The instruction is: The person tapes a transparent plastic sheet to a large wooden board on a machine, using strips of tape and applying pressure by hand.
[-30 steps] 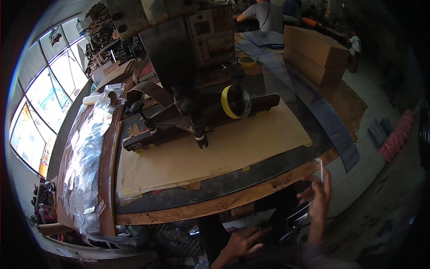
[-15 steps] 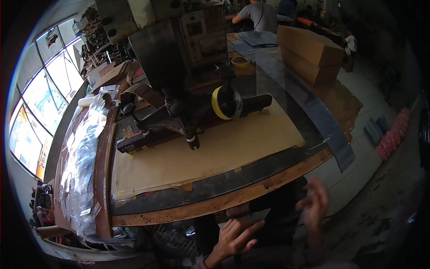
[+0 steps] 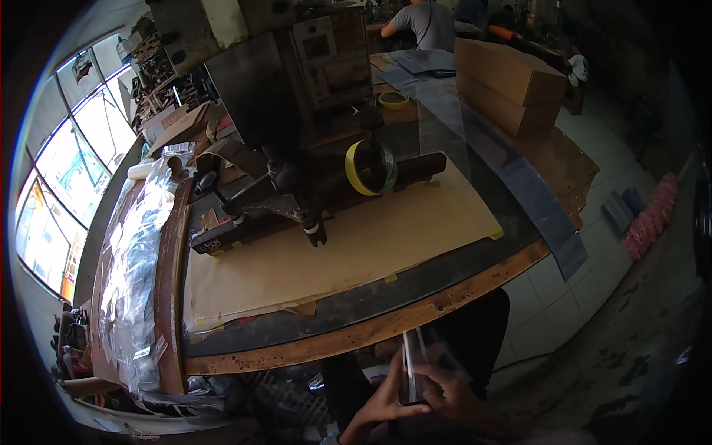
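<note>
- Both hands sit low in the head view, below the table edge. Left hand (image 3: 382,404) and right hand (image 3: 449,393) are closed together on a narrow clear plastic strip (image 3: 410,367), held roughly upright between them; fingers wrap its lower end.
- I judge the strip is in hand but not yet up on the work surface: the brown paper sheet (image 3: 356,248) on the table (image 3: 386,326) has no piece lying on it under the machine head.
- The dark press machine (image 3: 297,126) stands over the sheet, a yellow tape roll (image 3: 368,167) hanging at its front.
- Left of the table, a heap of clear plastic bags (image 3: 133,252) lies along the side board; whether these are finished pieces I cannot tell.
- A long clear film strip (image 3: 519,178) drapes off the far right edge; cardboard boxes (image 3: 508,89) behind it.
- Hard to make out: the strip's lower end is hidden by fingers, wrists are cut off at the frame bottom, and the under-table area is dark.
- A person (image 3: 426,22) works at the far bench.
</note>
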The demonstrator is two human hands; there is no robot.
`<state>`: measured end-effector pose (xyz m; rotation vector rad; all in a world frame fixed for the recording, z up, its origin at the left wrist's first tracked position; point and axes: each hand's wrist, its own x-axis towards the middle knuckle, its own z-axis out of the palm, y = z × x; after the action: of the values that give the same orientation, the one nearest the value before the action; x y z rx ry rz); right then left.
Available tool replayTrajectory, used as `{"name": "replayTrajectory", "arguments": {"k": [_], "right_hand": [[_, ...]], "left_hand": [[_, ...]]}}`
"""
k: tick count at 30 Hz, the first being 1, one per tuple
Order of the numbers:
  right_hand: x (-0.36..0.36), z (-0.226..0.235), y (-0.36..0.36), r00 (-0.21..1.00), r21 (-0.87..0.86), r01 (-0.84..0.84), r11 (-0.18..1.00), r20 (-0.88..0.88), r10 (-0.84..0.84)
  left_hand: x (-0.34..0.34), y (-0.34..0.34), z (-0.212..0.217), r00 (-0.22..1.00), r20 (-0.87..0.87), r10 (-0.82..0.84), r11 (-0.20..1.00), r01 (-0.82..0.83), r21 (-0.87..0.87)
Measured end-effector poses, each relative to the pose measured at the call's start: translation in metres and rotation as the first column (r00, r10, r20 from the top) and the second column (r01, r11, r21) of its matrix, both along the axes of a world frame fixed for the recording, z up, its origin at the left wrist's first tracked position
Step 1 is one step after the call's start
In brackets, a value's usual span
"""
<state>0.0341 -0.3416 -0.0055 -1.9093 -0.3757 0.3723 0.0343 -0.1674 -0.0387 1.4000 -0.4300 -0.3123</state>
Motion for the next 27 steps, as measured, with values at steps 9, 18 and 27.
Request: {"name": "replayTrajectory", "arguments": {"k": [9, 18, 27], "right_hand": [[0.022, -0.003, 0.020, 0.901, 0.379, 0.010, 0.925, 0.398, -0.173], [0.019, -0.019, 0.050, 0.808, 0.633, 0.469, 0.615, -0.027, -0.588], [-0.015, -0.030, 0.067, 0.984, 0.378, 0.147, 0.914, 0.042, -0.176]], "left_hand": [[-0.006, 0.000, 0.001, 0.659, 0.723, 0.208, 0.811, -0.530, 0.249], [-0.021, -0.022, 0.016, 0.976, 0.215, -0.030, 0.990, 0.058, -0.127], [-0.019, -0.062, 0.003, 0.814, -0.035, 0.580, 0.616, -0.466, -0.635]]}}
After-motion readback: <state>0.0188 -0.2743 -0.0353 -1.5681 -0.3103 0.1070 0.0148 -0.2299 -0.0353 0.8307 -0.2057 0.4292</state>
